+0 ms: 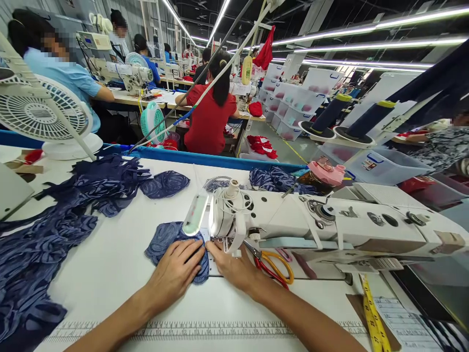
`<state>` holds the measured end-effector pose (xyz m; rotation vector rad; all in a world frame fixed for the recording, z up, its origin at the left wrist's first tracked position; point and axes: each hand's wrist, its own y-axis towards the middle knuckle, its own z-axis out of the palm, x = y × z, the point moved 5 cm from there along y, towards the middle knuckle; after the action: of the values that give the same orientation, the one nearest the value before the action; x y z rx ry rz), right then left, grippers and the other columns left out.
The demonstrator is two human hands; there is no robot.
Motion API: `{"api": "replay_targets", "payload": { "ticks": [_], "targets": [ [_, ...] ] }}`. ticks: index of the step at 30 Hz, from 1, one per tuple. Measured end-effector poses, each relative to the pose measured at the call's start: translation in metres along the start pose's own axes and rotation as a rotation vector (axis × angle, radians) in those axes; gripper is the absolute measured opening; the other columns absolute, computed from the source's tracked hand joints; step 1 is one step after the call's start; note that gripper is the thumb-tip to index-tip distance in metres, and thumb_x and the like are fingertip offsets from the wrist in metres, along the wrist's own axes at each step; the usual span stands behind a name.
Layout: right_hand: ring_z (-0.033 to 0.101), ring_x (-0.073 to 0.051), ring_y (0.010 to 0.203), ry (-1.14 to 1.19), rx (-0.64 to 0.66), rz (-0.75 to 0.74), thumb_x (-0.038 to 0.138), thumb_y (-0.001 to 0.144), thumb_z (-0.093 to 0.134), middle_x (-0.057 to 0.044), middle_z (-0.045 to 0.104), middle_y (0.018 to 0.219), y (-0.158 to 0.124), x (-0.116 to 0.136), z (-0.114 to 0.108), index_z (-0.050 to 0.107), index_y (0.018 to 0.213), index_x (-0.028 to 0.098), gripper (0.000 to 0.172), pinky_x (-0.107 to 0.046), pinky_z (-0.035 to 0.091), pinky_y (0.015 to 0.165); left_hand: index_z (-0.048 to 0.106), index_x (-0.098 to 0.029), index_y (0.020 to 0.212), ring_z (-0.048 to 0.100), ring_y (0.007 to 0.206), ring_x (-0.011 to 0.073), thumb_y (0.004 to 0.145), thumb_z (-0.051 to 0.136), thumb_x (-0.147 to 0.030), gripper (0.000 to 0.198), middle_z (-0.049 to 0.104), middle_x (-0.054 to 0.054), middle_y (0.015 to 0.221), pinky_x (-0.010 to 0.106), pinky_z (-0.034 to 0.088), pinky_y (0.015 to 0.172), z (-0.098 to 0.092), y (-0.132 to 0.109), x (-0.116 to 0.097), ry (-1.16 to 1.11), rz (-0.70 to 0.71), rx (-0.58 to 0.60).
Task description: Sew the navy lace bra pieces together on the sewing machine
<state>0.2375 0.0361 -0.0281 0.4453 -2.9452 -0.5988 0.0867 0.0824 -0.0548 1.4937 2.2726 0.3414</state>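
A navy lace bra cup (163,239) lies on the white sewing table under the needle area of a sewing machine (286,220). My left hand (179,264) rests flat on it, fingers stretched out and slightly apart. Just right of the needle, my right hand (230,264) has its fingertips closed at the cup's right edge; the machine head hides some of its fingers. Beside the right wrist lie scissors with orange and red handles (276,266). A small lit green-white lamp (195,215) hangs above the cup.
Heaped navy lace pieces (40,259) cover the table's left side, and another cup (164,185) lies behind. More lace (271,178) sits behind the machine. A fan (47,112) stands at left, a yellow tape measure (373,318) at right. Co-workers (210,112) sit beyond the blue-edged table.
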Motion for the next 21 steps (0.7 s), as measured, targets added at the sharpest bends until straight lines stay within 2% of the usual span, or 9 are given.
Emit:
{"api": "replay_targets", "payload": {
  "ticks": [3,6,9,14,17,21],
  "targets": [
    [0.051,-0.016,0.063,0.035,0.089,0.008,0.015,0.097,0.036,-0.004,0.059,0.076,-0.015,0.005,-0.013,0.06,0.096,0.02,0.024,-0.028,0.038,0.058,0.052,-0.02,0.136,0.055,0.121,0.027,0.097,0.042,-0.022,0.04,0.06,0.011,0.134,0.045,0.047,0.099,0.001,0.003,0.001,-0.027,-0.011,0.034],
    [0.053,-0.016,0.07,0.12,0.188,-0.033,0.018,0.097,0.044,-0.004,0.06,0.084,-0.031,0.014,-0.012,0.06,0.107,0.02,0.019,-0.028,0.039,0.062,0.052,-0.019,0.135,0.056,0.119,0.0271,0.098,0.043,-0.024,0.039,0.062,0.011,0.131,0.045,0.046,0.099,0.004,0.011,0.003,-0.036,-0.011,0.048],
    [0.055,-0.017,0.076,0.117,0.146,-0.036,0.022,0.098,0.047,-0.005,0.061,0.089,-0.037,0.017,-0.005,0.057,0.123,0.019,0.027,-0.03,0.041,0.067,0.054,-0.016,0.131,0.057,0.117,0.0278,0.097,0.045,-0.027,0.037,0.063,0.013,0.126,0.046,0.046,0.099,0.008,0.022,0.009,-0.043,-0.016,0.046],
    [0.058,-0.022,0.084,0.058,0.043,0.04,0.031,0.1,0.048,-0.008,0.064,0.088,-0.037,0.008,0.01,0.057,0.128,0.016,0.033,-0.036,0.044,0.077,0.062,-0.018,0.113,0.056,0.117,0.0259,0.096,0.044,-0.023,0.025,0.065,0.011,0.117,0.044,0.045,0.099,0.015,0.042,0.024,-0.117,0.005,0.056],
    [0.06,-0.026,0.09,0.049,0.048,0.057,0.032,0.097,0.054,-0.008,0.065,0.085,-0.037,0.004,0.014,0.057,0.13,0.017,0.036,-0.042,0.044,0.084,0.064,-0.019,0.101,0.056,0.116,0.0241,0.097,0.041,-0.023,0.024,0.067,0.008,0.108,0.042,0.045,0.101,0.016,0.05,0.03,-0.143,0.019,0.064],
    [0.059,-0.025,0.086,0.036,0.074,0.055,0.032,0.097,0.054,-0.008,0.065,0.083,-0.037,0.004,0.015,0.055,0.132,0.016,0.039,-0.042,0.043,0.082,0.064,-0.019,0.101,0.056,0.116,0.0251,0.098,0.041,-0.024,0.023,0.066,0.009,0.109,0.043,0.047,0.099,0.008,0.051,0.028,-0.145,0.027,0.039]
  ]
}}
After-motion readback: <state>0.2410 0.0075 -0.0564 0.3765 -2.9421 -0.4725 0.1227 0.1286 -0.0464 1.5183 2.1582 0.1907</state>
